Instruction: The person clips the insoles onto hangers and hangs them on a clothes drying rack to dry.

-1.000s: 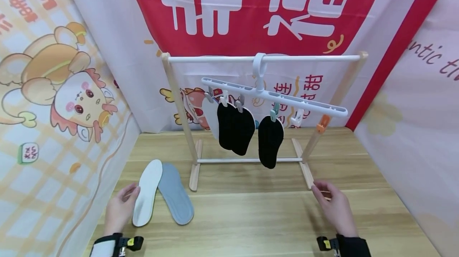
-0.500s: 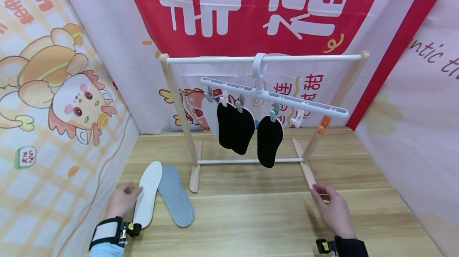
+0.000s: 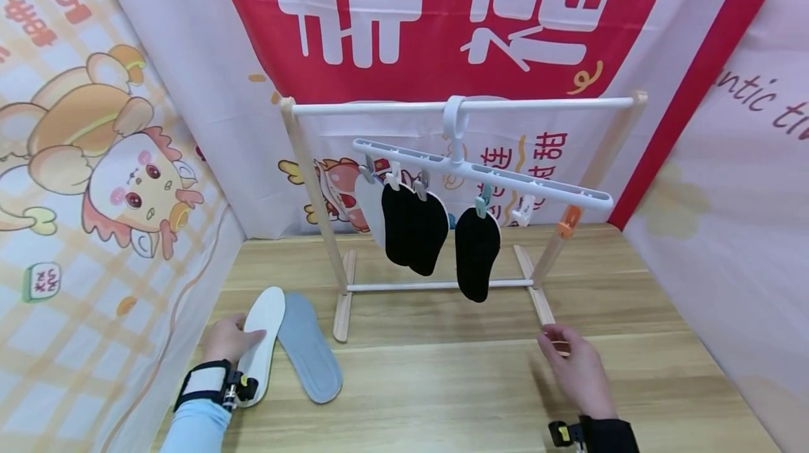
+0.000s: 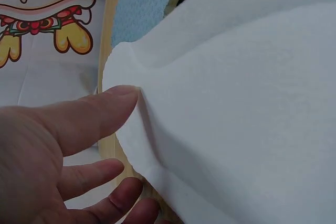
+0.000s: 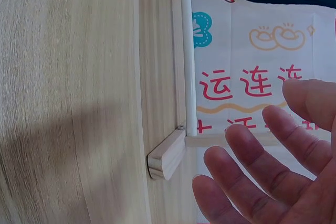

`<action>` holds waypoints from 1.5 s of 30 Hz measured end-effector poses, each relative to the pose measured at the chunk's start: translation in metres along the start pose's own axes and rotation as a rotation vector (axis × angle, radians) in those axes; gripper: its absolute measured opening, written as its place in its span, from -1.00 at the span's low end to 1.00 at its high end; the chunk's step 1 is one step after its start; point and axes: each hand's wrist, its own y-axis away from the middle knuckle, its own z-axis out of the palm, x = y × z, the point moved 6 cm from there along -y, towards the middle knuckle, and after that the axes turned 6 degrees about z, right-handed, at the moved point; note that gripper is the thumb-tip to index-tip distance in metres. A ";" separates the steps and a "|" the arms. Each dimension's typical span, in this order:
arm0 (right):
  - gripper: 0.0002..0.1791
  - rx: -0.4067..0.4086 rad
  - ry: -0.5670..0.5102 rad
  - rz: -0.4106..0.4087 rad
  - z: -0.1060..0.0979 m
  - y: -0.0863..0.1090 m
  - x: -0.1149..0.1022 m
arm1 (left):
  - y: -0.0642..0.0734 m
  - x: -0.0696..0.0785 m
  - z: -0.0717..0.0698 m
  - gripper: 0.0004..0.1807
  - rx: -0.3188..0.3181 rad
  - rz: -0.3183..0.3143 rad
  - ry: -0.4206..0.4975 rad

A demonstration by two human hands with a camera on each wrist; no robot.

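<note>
A white insole point(image 3: 268, 310) lies on the tabletop at front left, its right edge beside a grey-blue insole point(image 3: 310, 348). My left hand point(image 3: 229, 339) is at the white insole's left side. In the left wrist view the thumb point(image 4: 113, 109) touches its surface near the edge, while the other visible fingers are bent loosely beside that edge. My right hand point(image 3: 578, 369) hovers by the rack's right foot, fingers loosely curved, holding nothing. From a pale hanger point(image 3: 531, 183), clips hold black insoles point(image 3: 415, 228), another black one point(image 3: 477, 253) and a pale one point(image 3: 369, 204).
A wooden rack with a white top bar point(image 3: 379, 108) carries the hanger; its feet point(image 3: 342, 316) rest on the wood-grain table point(image 3: 442, 383). A white clip point(image 3: 524, 209) and an orange clip point(image 3: 569, 221) hang at the hanger's right end. Printed cloth walls enclose three sides.
My left hand first drew back slightly from the white insole, then reached forward and right, bringing its thumb over it. My right hand has shifted slightly left.
</note>
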 end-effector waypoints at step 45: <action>-0.32 0.134 -0.039 -0.438 -0.050 -0.028 -0.171 | 0.046 0.141 -0.040 -0.57 0.112 0.148 0.402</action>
